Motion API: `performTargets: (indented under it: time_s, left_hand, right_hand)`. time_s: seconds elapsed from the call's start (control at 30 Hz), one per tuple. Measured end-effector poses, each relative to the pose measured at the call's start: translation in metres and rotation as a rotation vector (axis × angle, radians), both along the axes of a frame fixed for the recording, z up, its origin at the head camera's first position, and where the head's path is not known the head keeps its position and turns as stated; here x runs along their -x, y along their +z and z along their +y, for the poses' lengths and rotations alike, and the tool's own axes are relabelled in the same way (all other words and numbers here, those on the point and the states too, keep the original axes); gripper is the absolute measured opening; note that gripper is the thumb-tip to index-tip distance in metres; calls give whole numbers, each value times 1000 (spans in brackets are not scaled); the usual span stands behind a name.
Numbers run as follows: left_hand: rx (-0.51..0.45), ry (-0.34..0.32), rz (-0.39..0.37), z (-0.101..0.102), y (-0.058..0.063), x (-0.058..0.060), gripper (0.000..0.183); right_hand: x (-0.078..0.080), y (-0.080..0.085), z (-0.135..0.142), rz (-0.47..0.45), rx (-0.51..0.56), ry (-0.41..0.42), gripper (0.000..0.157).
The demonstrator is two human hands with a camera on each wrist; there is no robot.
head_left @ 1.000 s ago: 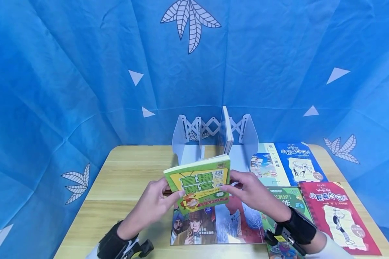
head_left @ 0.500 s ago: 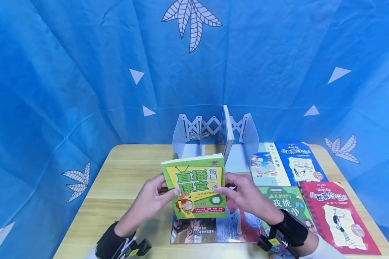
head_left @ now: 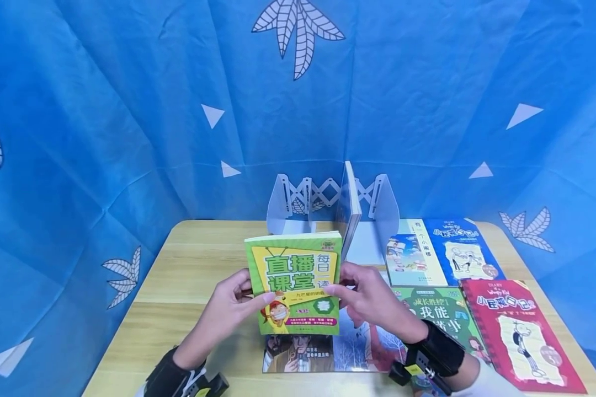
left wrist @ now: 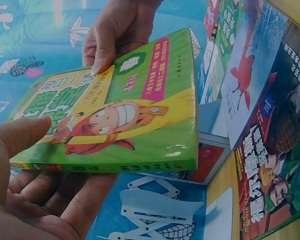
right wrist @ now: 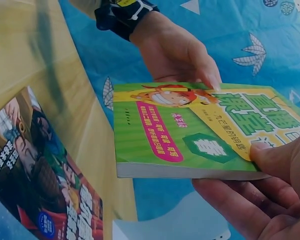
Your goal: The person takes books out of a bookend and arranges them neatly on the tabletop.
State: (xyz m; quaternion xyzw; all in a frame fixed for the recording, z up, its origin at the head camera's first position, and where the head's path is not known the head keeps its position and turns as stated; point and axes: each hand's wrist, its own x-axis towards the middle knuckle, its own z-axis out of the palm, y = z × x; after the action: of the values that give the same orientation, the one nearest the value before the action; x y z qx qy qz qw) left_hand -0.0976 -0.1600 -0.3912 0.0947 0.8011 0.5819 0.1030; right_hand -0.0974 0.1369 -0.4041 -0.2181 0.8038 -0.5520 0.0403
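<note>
A green and yellow paperback book (head_left: 298, 309) is held up above the table, its front cover toward the head camera. My left hand (head_left: 230, 309) grips its left edge, thumb on the cover and fingers behind, as the left wrist view shows. On the opposite edge my right hand (head_left: 372, 295) pinches the book the same way; in the right wrist view the thumb (right wrist: 280, 157) presses the cover. Below and partly hidden by the book lie a detective-cover book (head_left: 298, 355) and a pale blue and red book (head_left: 365, 347).
A white expandable book rack (head_left: 387, 209) stands at the back, one book (head_left: 350, 207) upright in it. On the right of the wooden table (head_left: 198, 259) lie a blue book (head_left: 464, 251), a pale book (head_left: 417, 259), a green book (head_left: 439, 314) and a red book (head_left: 523, 336).
Both hands have tilted the green book to face the head camera more squarely and levelled it. It has shifted slightly left, uncovering more of the rack.
</note>
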Motion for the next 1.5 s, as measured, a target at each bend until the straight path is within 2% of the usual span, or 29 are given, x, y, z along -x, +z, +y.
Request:
performTargets:
  time_s: [0.17, 0.47, 0.7, 1.0, 1.13, 1.23, 1.33, 1.5]
  left_hand:
    - [-4, 34, -14, -5, -3, -1, 51]
    - [42, 124, -46, -15, -7, -1, 49]
    - [19, 148, -42, -25, -10, 0, 47]
    - [33, 162, -3, -34, -12, 0, 41]
    - [40, 153, 20, -37, -13, 1, 38]
    - [53, 155, 14, -41, -14, 3, 39]
    - [75, 172, -13, -50, -15, 6, 42]
    - [114, 217, -66, -67, -23, 13, 45]
  right_hand:
    - [2, -3, -5, -22, 13, 7, 15]
    - [5, -7, -18, -105, 53, 15, 28]
    - [9, -10, -31, -104, 45, 8, 16]
    - [12, -11, -42, -233, 99, 61, 28]
    - [12, -12, -43, -233, 55, 66, 33]
    - [12, -14, -41, -188, -3, 52, 32]
    - [12, -15, -36, -168, -31, 30, 31]
    - [10, -15, -24, -188, -50, -7, 30]
